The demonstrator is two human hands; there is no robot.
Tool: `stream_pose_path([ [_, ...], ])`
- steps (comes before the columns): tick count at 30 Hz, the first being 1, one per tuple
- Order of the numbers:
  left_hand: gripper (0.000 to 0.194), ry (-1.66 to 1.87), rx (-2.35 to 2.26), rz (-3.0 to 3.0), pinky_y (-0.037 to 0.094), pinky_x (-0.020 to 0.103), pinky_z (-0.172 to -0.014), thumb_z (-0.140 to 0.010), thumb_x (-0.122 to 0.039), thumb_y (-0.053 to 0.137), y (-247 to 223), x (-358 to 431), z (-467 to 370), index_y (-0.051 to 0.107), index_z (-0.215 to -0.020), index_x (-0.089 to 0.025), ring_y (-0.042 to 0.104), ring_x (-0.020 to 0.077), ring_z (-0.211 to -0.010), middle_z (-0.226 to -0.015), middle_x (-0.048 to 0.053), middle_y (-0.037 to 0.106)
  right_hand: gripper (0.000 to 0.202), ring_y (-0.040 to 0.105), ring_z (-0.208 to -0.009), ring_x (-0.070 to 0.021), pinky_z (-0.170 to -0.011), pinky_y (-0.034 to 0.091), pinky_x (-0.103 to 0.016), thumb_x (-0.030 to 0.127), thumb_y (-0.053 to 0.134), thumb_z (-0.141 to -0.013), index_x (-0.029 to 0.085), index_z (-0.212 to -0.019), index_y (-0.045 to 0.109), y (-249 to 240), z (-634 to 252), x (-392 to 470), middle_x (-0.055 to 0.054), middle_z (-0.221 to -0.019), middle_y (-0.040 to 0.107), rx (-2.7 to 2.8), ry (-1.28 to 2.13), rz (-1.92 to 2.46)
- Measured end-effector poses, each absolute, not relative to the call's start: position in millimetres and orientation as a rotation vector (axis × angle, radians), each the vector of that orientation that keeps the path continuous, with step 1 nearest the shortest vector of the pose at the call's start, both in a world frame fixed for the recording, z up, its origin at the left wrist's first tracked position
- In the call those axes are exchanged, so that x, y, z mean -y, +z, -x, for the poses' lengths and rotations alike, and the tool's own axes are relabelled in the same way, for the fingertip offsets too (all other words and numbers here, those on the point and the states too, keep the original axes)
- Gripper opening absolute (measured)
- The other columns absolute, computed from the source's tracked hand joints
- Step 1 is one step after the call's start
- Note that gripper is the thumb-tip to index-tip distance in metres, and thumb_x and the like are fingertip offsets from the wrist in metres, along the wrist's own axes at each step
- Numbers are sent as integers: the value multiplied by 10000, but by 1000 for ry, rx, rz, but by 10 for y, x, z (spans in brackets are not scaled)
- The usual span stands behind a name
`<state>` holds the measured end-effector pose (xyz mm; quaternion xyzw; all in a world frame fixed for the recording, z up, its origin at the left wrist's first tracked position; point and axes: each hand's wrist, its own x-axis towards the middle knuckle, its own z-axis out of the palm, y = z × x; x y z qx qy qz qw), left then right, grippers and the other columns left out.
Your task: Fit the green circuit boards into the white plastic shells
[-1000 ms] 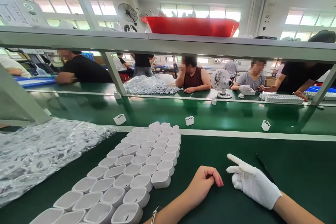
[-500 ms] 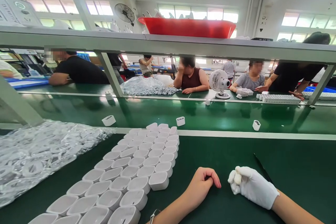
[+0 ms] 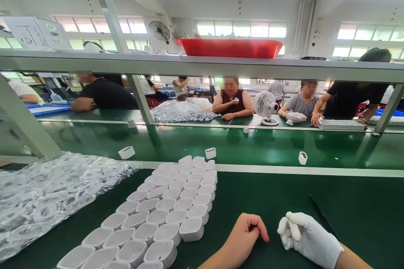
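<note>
My bare left hand [image 3: 248, 233] rests on the dark green table with its fingers loosely curled in and nothing visible in them. To its right lies my right hand [image 3: 309, 235] in a white glove, its fingers folded toward the palm; I see nothing held there. A thin black pen-like tool [image 3: 322, 215] lies just behind the gloved hand, partly hidden by it. Left of both hands, white plastic housings [image 3: 192, 228], open side up, stand packed in slanting rows. Neither hand touches them.
A clear bag of white parts [image 3: 57, 193] lies at the left. Beyond a pale rail, a green conveyor [image 3: 261, 147] carries several white housings [image 3: 303, 158]. Overhead, a shelf [image 3: 126, 64] holds a red basin [image 3: 230, 48]. Co-workers sit opposite near a white fan [image 3: 265, 107].
My view has tilted upward; my hands keep nearly the same pose. Housings on the conveyor have shifted left. Opposite, one co-worker now holds up a small white thing; another's hands reached the row of parts.
</note>
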<state>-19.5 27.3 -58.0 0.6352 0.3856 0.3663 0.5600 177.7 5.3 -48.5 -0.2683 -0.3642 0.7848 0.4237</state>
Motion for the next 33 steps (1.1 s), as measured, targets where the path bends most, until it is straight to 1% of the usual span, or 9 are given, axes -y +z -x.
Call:
stream_pose_path([
  [8, 278, 844, -931, -1543, 395, 284, -633, -511, -117, 355, -580, -269, 199, 627, -480, -163, 576, 176, -629, -566, 29, 632, 351, 571, -552, -125, -582, 389, -279, 349, 645, -763, 120, -498, 650, -472, -1750, -57, -67, -776, 638, 955, 1942, 634],
  [13, 279, 833, -944, -1570, 390, 276, -622, -516, -116, 353, -552, -253, 199, 626, -486, -166, 566, 167, -615, -560, 22, 624, 283, 561, -580, -121, -600, 390, -273, 308, 655, -751, 107, -552, 653, -430, -1745, -39, -63, -765, 615, 970, 1959, 644],
  [19, 275, 822, -930, -1596, 389, 286, -639, -532, -116, 356, -517, -243, 193, 624, -495, -163, 572, 181, -644, -582, 32, 626, 304, 561, -577, -123, -601, 389, -276, 332, 641, -771, 105, -570, 652, -463, -1761, -49, -67, -767, 610, 966, 1958, 635],
  [26, 286, 804, -948, -1624, 383, 294, -638, -544, -115, 352, -556, -241, 196, 632, -507, -161, 563, 184, -636, -599, 40, 631, 317, 560, -562, -119, -596, 397, -273, 371, 656, -757, 110, -577, 663, -498, -1759, -75, -52, -724, 596, 933, 1975, 656],
  [33, 289, 781, -959, -1640, 381, 283, -646, -549, -108, 354, -526, -234, 213, 636, -518, -163, 561, 176, -655, -613, 34, 626, 293, 568, -580, -115, -595, 401, -260, 374, 649, -773, 105, -665, 693, -505, -1766, -91, -60, -741, 621, 921, 1979, 676],
])
